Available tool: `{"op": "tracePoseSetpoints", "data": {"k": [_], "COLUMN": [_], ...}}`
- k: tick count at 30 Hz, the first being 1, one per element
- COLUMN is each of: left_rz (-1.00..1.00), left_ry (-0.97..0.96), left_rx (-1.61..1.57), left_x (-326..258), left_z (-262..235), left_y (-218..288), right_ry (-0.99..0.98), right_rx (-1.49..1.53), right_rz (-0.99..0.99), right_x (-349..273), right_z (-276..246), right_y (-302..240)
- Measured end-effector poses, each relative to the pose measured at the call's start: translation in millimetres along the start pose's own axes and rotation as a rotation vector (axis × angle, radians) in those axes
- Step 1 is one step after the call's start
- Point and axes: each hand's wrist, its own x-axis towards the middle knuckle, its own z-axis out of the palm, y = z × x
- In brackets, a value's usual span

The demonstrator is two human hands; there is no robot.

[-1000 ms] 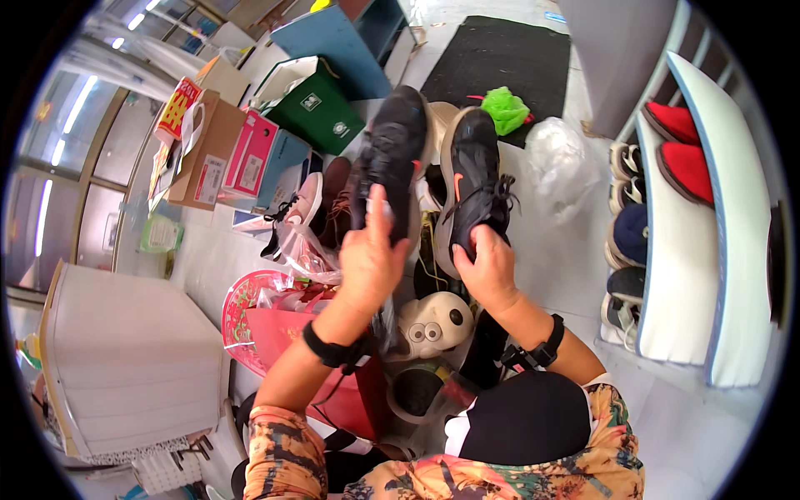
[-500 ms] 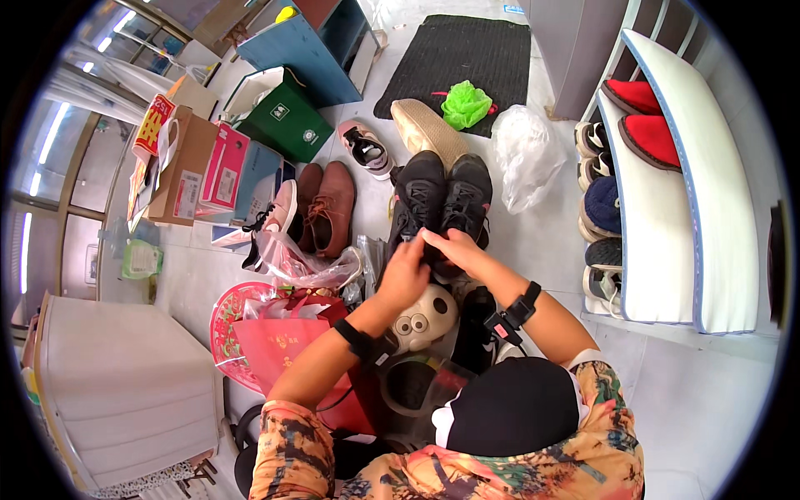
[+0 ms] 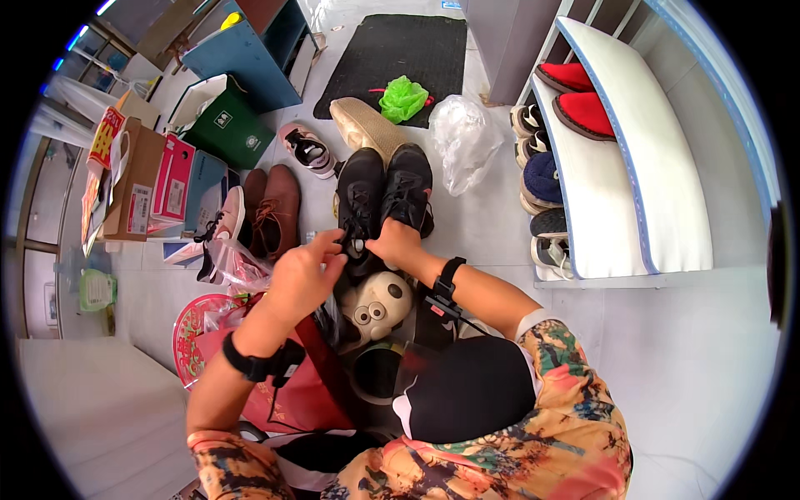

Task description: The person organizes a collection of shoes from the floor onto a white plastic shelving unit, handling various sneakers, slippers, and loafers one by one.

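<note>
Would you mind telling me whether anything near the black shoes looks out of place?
Yes: a pink sneaker lies alone and askew beside the tan shoe, unlike the paired black shoes both hands hold.

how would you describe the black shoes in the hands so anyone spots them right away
Start at the dark doormat; just below it, on the floor, sit the black shoes, side by side. Both hands grip their near ends, and unlike the brown shoes beside them, they are all black.

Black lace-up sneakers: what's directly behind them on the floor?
Behind the pair of black lace-up sneakers lies a beige woven-soled shoe on its side, then a black floor mat. The sneakers cover the beige shoe's near end. Both hands hide the sneakers' heels.
</note>
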Motion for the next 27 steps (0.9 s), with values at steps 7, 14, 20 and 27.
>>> {"op": "tracePoseSetpoints", "data": {"k": [7,14,20,27], "left_rz": [-0.079,-0.144,-0.134,-0.159], "left_ry": [0.325,0.388,0.335,0.32], "left_rx": [-0.108,-0.269,-0.416,-0.466], "left_x": [-56.1,-68.6,-58.4,-52.6], "left_z": [-56.2,-74.0,-68.9,-70.2], "left_y": [-32.0,-66.7,-76.4,-96.4], "right_ry": [0.22,0.383,0.66,0.942], "right_rx": [-0.047,0.064,0.082,0.07], "right_rz": [-0.012,-0.038,0.043,0.322], "right_x": [-6.0,-69.8,-122.2,-151.0], "right_z": [-7.3,-103.5,-192.6,-245.8], "right_y": [2.0,3.7,20.0,42.8]}}
